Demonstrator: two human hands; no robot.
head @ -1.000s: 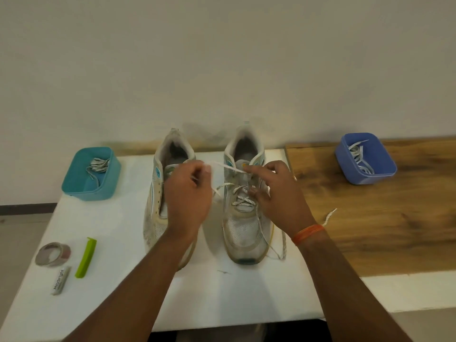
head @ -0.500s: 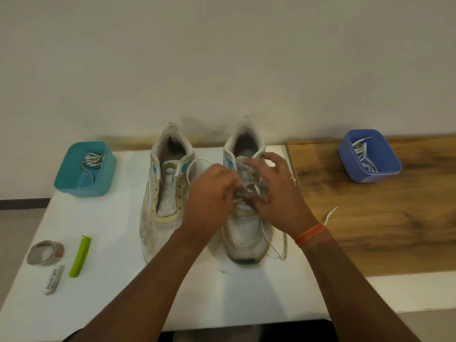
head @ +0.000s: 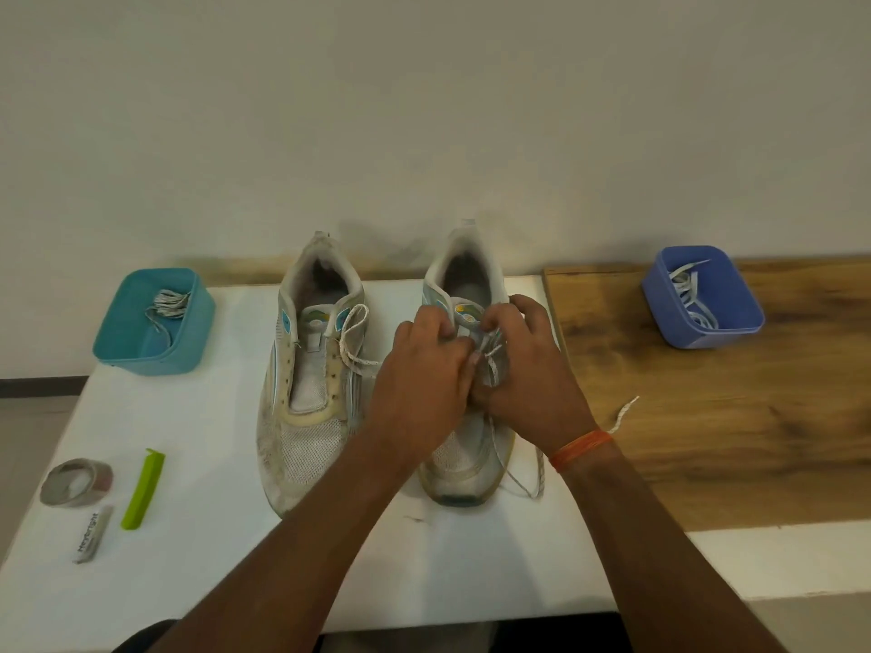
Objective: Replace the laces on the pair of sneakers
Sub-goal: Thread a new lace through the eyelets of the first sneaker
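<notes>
Two worn white sneakers stand side by side on the white table (head: 212,534), toes toward me. The left sneaker (head: 311,398) has no lace through its eyelets. Both hands work over the upper eyelets of the right sneaker (head: 464,468). My left hand (head: 424,374) and my right hand (head: 523,369) meet there, fingers pinching the white lace (head: 490,360). A loop of that lace (head: 353,341) drapes over the left sneaker's edge, and its other end (head: 624,412) trails onto the wooden board. The laced part under my hands is hidden.
A teal tub (head: 155,322) with bundled laces stands at the back left. A blue tub (head: 702,299) with white laces sits on the wooden board (head: 730,417). A tape roll (head: 75,483), a green clip (head: 143,487) and a small grey stick (head: 93,534) lie at the front left.
My left hand has moved right from above the left sneaker to the right sneaker, meeting my right hand. The lace stretched between them has slackened into a loop lying over the left sneaker.
</notes>
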